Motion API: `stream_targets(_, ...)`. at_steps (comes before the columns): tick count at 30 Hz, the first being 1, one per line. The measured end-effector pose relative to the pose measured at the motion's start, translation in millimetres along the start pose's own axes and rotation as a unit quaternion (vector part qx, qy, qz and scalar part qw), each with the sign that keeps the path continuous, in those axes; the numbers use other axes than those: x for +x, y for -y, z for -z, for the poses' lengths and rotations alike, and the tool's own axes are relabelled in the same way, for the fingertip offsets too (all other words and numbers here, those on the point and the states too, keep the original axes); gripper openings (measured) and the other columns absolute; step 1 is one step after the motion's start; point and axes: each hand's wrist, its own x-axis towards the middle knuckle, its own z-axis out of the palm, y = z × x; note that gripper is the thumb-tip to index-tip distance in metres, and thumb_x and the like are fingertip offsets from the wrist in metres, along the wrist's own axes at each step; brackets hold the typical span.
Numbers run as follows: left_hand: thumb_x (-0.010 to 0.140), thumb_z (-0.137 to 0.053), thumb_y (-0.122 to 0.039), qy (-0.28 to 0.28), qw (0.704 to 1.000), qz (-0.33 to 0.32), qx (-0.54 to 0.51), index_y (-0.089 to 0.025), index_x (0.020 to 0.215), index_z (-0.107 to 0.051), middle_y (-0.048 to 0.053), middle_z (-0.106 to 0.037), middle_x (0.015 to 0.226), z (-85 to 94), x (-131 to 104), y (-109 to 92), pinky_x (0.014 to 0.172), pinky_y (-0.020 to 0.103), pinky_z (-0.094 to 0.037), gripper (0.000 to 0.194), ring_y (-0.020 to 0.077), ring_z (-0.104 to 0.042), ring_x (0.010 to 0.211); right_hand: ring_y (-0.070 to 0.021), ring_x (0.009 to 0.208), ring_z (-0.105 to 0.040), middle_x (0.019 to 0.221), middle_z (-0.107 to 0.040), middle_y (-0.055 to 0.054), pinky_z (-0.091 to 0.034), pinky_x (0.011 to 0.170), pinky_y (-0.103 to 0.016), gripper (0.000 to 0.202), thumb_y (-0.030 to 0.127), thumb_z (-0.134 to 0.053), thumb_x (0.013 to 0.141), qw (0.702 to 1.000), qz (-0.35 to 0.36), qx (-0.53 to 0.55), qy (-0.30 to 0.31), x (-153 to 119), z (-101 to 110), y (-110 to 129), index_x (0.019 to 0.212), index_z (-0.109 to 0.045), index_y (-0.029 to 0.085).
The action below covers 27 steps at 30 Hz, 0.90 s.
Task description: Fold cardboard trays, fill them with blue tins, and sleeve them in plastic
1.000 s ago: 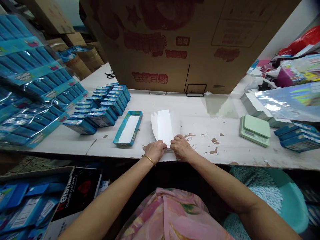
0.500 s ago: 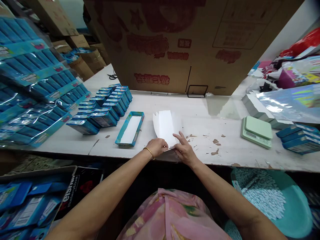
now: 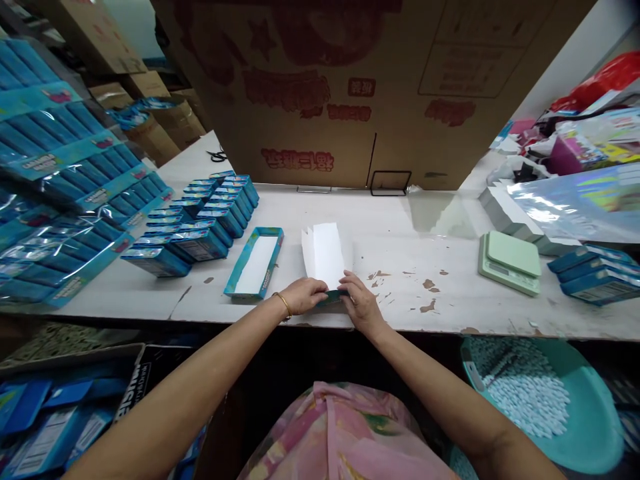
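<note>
A partly folded cardboard tray (image 3: 327, 252), white inside with a teal outer face, stands between my hands near the table's front edge. Its near end wall is pinched at the left corner by my left hand (image 3: 303, 295), which wears a gold bracelet. At the right corner of that wall, my right hand (image 3: 361, 303) has its fingers closed on the card. The far end and side flaps still flare outward. To the left lies a formed blue tray (image 3: 276, 261), white inside, apart from my hands.
Small blue boxes (image 3: 200, 240) stand in rows at the left, beside wrapped display packs (image 3: 75, 160). A large carton (image 3: 345, 133) rises behind. Rightward are a green scale (image 3: 511, 257) and more blue boxes (image 3: 600, 273). A teal basin (image 3: 595, 413) of small pale pieces sits below.
The tray's near end has been folded upright, now showing its teal face. My right fingers, spread before, have closed in on its corner. The whole view has shifted slightly.
</note>
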Motion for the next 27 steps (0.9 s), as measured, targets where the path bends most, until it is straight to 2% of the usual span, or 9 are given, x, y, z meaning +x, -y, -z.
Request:
stream_targets(3,0.080,-0.040,-0.032,-0.035,0.999,0.025,0.004,-0.019,0.075,-0.060,0.000,-0.060,0.063,-3.6,2.7,1.5,0.058,0.021,-0.036,0.025,0.0122,-0.052,0.062,-0.0181,0.116,-0.041,0.100,-0.056,-0.008,-0.039,0.096,-0.038,0.021,0.008,-0.041,0.077,1.000,-0.020,0.005,-0.008,-0.2,1.0,-0.2,0.091,-0.053,0.019)
stream_targets(7,0.080,-0.043,-0.038,-0.113,0.984,0.129,0.049,-0.021,0.091,-0.055,0.002,-0.062,0.072,-21.3,5.4,-1.1,0.060,0.024,-0.038,0.023,0.0162,-0.056,0.069,-0.0173,0.118,-0.039,0.105,-0.054,-0.009,-0.038,0.097,-0.036,0.027,0.007,-0.037,0.080,0.999,-0.028,-0.028,-0.007,0.3,-0.4,2.1,0.100,-0.051,0.017)
stream_targets(11,0.084,-0.037,-0.033,-0.164,0.969,0.149,0.112,-0.024,0.098,-0.054,0.003,-0.059,0.093,-39.8,1.1,-6.7,0.063,0.027,-0.039,0.024,0.0164,-0.056,0.077,-0.0193,0.121,-0.035,0.106,-0.053,-0.012,-0.043,0.091,-0.034,0.025,0.007,-0.033,0.083,0.995,-0.015,-0.094,0.028,-1.0,-5.4,1.4,0.087,-0.056,0.015)
stream_targets(15,0.082,-0.038,-0.039,-0.162,0.972,0.098,0.141,-0.025,0.083,-0.063,0.004,-0.051,0.112,-42.1,-7.0,-11.8,0.072,0.033,-0.038,0.028,0.0206,-0.050,0.091,-0.0217,0.124,-0.030,0.107,-0.053,-0.012,-0.046,0.087,-0.035,0.024,0.006,-0.034,0.082,0.986,0.003,-0.144,0.084,-1.3,-8.3,-2.6,0.082,-0.056,0.015)
stream_targets(17,0.077,-0.048,-0.040,-0.151,0.970,0.088,0.168,-0.025,0.076,-0.065,0.004,-0.054,0.105,-40.3,-9.1,-15.7,0.078,0.042,-0.034,0.023,0.0259,-0.045,0.096,-0.0220,0.124,-0.030,0.108,-0.052,-0.012,-0.046,0.087,-0.035,0.023,0.005,-0.035,0.081,0.984,0.004,-0.149,0.097,-0.4,-8.2,-3.4,0.082,-0.056,0.015)
stream_targets(20,0.078,-0.048,-0.019,-0.142,0.960,0.094,0.222,-0.024,0.068,-0.064,0.004,-0.058,0.083,-39.9,-8.2,-22.8,0.089,0.050,-0.023,0.019,0.0269,-0.042,0.100,-0.0214,0.125,-0.028,0.110,-0.052,-0.012,-0.044,0.091,-0.035,0.026,0.002,-0.033,0.080,0.985,0.006,-0.144,0.095,0.4,-7.4,-2.1,0.085,-0.056,0.014)
stream_targets(23,0.075,-0.037,0.000,-0.153,0.951,0.065,0.262,-0.022,0.072,-0.063,0.004,-0.058,0.094,-41.8,-4.3,-28.0,0.098,0.049,-0.012,0.034,0.0255,-0.034,0.114,-0.0207,0.127,-0.024,0.112,-0.051,-0.012,-0.041,0.094,-0.037,0.028,0.002,-0.032,0.080,0.988,0.008,-0.125,0.089,-0.3,-6.8,1.2,0.091,-0.055,0.014)
stream_targets(25,0.075,-0.033,0.001,-0.123,0.959,0.056,0.250,-0.020,0.078,-0.063,0.007,-0.057,0.101,-43.0,-1.1,-29.9,0.099,0.046,-0.014,0.036,0.0248,-0.035,0.115,-0.0206,0.128,-0.022,0.114,-0.049,-0.013,-0.040,0.095,-0.039,0.030,0.002,-0.032,0.078,0.990,0.007,-0.109,0.085,-0.6,-6.9,3.1,0.097,-0.053,0.014)
stream_targets(27,0.078,-0.031,-0.003,-0.077,0.969,0.074,0.225,-0.016,0.084,-0.062,0.011,-0.059,0.095,-44.2,2.7,-31.6,0.094,0.044,-0.024,0.034,0.0248,-0.046,0.105,-0.0206,0.128,-0.021,0.115,-0.049,-0.013,-0.038,0.097,-0.040,0.035,0.001,-0.033,0.075,0.993,0.010,-0.090,0.080,-0.4,-7.2,3.9,0.103,-0.050,0.013)
